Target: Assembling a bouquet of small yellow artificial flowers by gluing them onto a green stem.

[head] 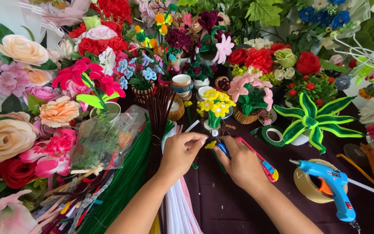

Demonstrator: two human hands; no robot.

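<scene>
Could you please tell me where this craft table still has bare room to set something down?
The dark cloth is bare in front, between the right hand and the blue glue gun. Further back, flower pots stand packed together. Left of the left hand, green pipe cleaners and roses fill everything.

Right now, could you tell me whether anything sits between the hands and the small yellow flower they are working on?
Nothing visible does. The left hand pinches directly at the small yellow flower, and the right hand holds a blue-handled tool right against it.
</scene>
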